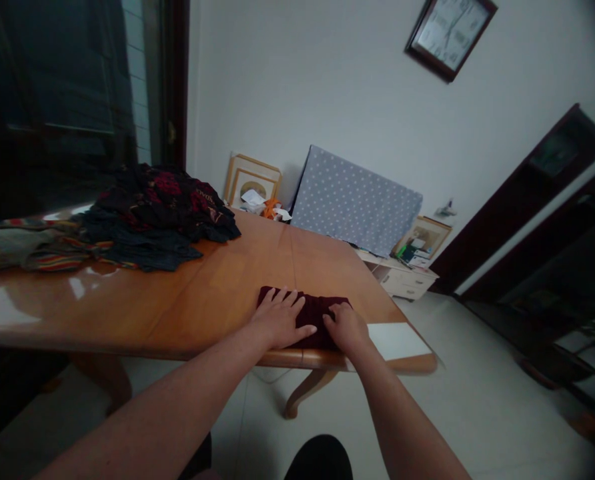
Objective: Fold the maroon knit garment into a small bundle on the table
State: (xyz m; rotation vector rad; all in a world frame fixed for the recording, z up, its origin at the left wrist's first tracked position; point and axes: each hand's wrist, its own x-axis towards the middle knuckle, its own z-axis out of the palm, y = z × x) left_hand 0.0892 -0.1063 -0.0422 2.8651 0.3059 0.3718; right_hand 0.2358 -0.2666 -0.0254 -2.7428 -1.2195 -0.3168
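Observation:
A folded dark red garment (313,308) lies near the front edge of the wooden table (237,267). What sort of garment it is cannot be made out. My left hand (280,319) rests flat on its left part, fingers spread and thumb pointing right. At the right end, my right hand (346,327) has its fingers curled in, with thumb and fingertips closed on the fabric. Part of the cloth's right end is hidden beneath that hand.
A heap of dark, patterned clothes (167,207) covers the table's far left, beside a striped cloth (62,247). A white sheet (397,341) lies at the right corner. Behind stand a dotted grey cover (352,200), framed pictures (252,180) and a low white cabinet (402,283).

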